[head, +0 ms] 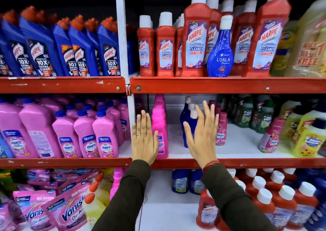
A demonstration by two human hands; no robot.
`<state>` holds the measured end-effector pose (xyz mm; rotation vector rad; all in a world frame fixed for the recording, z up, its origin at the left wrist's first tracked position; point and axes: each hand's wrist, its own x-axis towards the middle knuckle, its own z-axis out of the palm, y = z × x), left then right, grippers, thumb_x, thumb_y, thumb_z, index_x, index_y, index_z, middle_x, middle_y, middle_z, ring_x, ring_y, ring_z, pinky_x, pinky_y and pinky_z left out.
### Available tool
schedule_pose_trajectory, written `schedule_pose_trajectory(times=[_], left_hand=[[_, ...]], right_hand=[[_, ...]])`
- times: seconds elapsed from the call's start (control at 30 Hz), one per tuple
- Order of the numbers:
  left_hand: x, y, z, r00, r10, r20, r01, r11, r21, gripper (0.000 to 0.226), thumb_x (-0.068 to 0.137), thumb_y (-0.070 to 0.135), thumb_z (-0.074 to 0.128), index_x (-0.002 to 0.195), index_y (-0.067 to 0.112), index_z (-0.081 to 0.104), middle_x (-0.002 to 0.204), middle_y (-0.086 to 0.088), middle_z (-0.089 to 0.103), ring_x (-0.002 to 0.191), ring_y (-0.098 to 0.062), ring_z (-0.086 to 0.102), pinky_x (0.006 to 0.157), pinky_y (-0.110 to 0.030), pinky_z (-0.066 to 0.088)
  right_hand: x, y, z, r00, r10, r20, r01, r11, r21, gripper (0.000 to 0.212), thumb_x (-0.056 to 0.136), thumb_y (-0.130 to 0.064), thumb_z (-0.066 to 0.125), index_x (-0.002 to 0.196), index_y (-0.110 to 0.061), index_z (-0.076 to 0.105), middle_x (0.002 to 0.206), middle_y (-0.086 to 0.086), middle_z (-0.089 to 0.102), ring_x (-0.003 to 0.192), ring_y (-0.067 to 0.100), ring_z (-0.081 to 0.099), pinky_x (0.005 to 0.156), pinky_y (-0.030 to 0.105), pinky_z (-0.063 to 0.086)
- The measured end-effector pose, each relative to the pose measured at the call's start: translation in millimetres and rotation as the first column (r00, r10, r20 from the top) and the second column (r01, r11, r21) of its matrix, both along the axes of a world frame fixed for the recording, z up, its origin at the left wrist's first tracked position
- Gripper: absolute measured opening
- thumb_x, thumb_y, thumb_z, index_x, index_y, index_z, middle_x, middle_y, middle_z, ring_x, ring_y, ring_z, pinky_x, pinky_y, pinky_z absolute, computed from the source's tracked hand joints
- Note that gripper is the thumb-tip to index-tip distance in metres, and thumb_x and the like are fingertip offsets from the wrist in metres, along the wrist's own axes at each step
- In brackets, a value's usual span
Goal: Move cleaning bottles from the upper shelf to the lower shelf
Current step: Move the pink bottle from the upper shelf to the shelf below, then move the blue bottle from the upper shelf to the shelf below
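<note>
Both of my hands are raised flat before the lower shelf (229, 163), fingers spread and holding nothing: left hand (144, 139) just in front of a pink bottle (159, 124), right hand (202, 135) in front of dark blue bottles (187, 123). On the upper shelf (227, 85) stand the red Harpic bathroom cleaner bottles (195, 41), with one blue Ujala bottle (220, 54) at the front among them.

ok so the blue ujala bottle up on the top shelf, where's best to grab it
Judging by its shape, take the Ujala bottle around the narrow neck just under its white cap, coming straight from the front. It stands upright at the shelf edge, with tall red Harpic bottles close on both sides, so side access looks tight.
</note>
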<state>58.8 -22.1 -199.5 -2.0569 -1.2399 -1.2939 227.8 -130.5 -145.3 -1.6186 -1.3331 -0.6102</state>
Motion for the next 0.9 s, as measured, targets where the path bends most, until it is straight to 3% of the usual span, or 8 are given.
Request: schedule_pose_trajectory(times=[0.23,0.5,0.63,0.77,0.9], left_hand=[[38.8,-15.1,92.4,0.998,-0.043,0.053,0.036,0.992,0.119,0.068,0.106,0.03,0.03,0.162,0.006,0.002,0.17,-0.01,-0.004,0.158,-0.02,-0.012,0.129,-0.04,-0.005],[63.4,-8.7,173.0,0.999,-0.019,0.028,0.013,0.979,0.205,0.062,0.109,0.035,0.019,0.163,0.006,0.008,0.172,-0.011,0.005,0.159,-0.024,0.002,0.13,-0.041,-0.001],[69.7,-0.8,175.6,0.999,-0.027,0.02,0.022,0.975,0.219,0.062,0.109,0.036,0.014,0.163,0.008,0.002,0.172,-0.007,-0.003,0.16,-0.025,0.004,0.13,-0.046,0.009],[72.6,3.3,164.2,0.999,-0.032,0.015,0.027,0.971,0.238,0.061,0.11,0.037,0.018,0.163,0.009,0.008,0.172,-0.005,0.001,0.16,-0.024,0.003,0.13,-0.043,0.003],[74.7,4.7,163.4,1.0,-0.005,0.02,0.0,0.972,0.236,0.061,0.11,0.037,0.012,0.163,0.008,0.011,0.172,-0.006,0.004,0.159,-0.024,0.001,0.13,-0.042,0.0]], right_hand=[[32.0,-18.7,60.1,0.998,-0.031,0.054,0.024,0.992,0.125,0.069,0.101,-0.04,0.046,0.158,-0.009,0.021,0.169,0.007,0.008,0.157,0.025,-0.002,0.127,0.049,0.002],[75.6,-7.5,146.1,0.994,-0.092,0.05,0.085,0.987,0.139,0.071,0.1,-0.052,0.038,0.155,-0.011,0.026,0.167,0.009,0.017,0.155,0.028,0.014,0.125,0.047,0.013],[92.5,2.5,175.4,0.994,0.087,-0.066,-0.086,0.996,0.008,0.073,0.1,-0.052,0.04,0.157,-0.01,0.021,0.162,0.01,0.031,0.149,0.026,0.03,0.119,0.049,0.032],[106.2,2.5,190.5,0.954,0.189,-0.231,-0.221,0.967,-0.123,0.063,0.103,-0.043,0.041,0.157,-0.02,0.02,0.158,0.005,0.04,0.142,0.026,0.042,0.113,0.046,0.038],[116.2,0.7,197.3,0.869,0.347,-0.352,-0.394,0.917,-0.068,0.054,0.1,-0.032,0.054,0.149,-0.017,0.035,0.145,0.006,0.054,0.129,0.021,0.055,0.108,0.038,0.045]])
